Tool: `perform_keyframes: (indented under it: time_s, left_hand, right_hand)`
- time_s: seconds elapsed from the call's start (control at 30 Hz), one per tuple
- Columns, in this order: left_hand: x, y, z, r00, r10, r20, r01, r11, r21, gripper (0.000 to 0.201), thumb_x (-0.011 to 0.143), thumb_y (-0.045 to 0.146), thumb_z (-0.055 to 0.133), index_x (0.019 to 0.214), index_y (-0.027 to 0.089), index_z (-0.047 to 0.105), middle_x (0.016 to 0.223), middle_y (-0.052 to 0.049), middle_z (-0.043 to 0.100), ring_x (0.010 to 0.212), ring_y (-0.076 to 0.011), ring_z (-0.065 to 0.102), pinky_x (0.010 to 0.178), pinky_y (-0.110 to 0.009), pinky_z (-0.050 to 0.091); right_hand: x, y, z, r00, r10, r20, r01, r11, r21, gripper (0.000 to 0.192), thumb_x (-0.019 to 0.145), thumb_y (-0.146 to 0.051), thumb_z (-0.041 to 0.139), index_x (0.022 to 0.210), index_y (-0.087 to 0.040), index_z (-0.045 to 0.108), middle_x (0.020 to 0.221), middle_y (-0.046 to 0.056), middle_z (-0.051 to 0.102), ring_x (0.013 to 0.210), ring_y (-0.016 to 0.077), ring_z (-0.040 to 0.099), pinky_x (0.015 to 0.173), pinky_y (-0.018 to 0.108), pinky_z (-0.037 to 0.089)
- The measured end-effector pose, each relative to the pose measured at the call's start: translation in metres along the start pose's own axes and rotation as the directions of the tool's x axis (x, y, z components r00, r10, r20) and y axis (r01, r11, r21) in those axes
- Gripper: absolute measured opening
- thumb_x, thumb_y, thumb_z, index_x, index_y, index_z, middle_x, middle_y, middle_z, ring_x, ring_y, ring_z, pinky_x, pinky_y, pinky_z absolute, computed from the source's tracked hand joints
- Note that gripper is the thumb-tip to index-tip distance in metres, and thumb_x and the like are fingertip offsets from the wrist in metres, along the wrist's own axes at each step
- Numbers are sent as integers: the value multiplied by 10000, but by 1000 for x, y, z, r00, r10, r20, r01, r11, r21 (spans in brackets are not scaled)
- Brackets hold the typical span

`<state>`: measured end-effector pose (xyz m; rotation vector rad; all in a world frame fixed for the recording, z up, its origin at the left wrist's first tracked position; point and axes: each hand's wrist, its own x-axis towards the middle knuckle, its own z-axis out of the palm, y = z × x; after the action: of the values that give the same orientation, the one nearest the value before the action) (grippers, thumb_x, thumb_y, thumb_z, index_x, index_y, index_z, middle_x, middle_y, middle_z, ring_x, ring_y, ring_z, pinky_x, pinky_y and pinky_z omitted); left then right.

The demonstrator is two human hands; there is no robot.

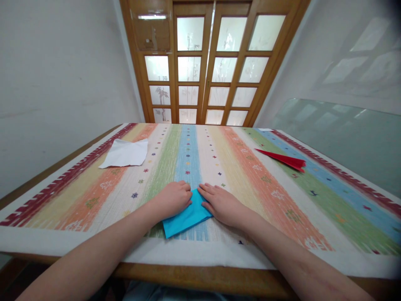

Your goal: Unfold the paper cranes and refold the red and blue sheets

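Both hands, the left hand (173, 199) and right hand (221, 203), lie flat and open, pressing the folded blue paper (186, 215) at 6 o'clock on the tablecloth (250, 184), so folding seems only begun, with more creases left.

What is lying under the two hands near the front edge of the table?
A blue paper lies under the left hand and right hand, flat on the striped cloth. Its upper corners are covered by the hands, so its folds there cannot be seen.
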<state>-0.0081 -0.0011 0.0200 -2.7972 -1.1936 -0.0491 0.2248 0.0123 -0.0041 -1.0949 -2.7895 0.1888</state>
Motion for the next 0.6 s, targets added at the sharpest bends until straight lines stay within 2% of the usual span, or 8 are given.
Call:
perform_keyframes:
  time_s: [0.17,0.33,0.5,0.6]
  left_hand:
    - [-17,21,-21,985,-128,116,119,990,81,296,907,397,654,898,112,733,936,-153,709,921,-324,639,759,-413,497]
    - [-24,28,-38,958,-210,195,201,977,68,431,822,522,711,914,104,759,959,-173,717,914,-358,660,744,-438,523]
    - [-27,33,-56,908,-298,293,284,954,90,446,802,544,704,878,112,786,942,-191,735,872,-354,690,733,-422,530]
    - [-28,35,-63,881,-318,349,296,948,116,452,817,553,681,860,117,794,914,-193,747,840,-341,706,727,-402,531]
  right_hand:
    - [-6,-2,-10,993,47,105,-50,998,30,662,1016,-513,435,1583,-182,358,1628,139,324,1496,344,324,1211,566,272]
    - [-4,-5,-20,981,77,177,-93,992,80,833,928,-633,530,1601,-194,307,1641,134,276,1513,358,272,1226,577,225]
    - [-2,-5,-27,967,144,212,-164,983,78,962,858,-659,605,1603,-141,286,1649,159,233,1518,372,255,1232,578,210]
    - [-2,-4,-29,966,153,208,-174,981,86,985,842,-681,610,1604,-146,290,1648,162,239,1517,369,261,1236,564,208]
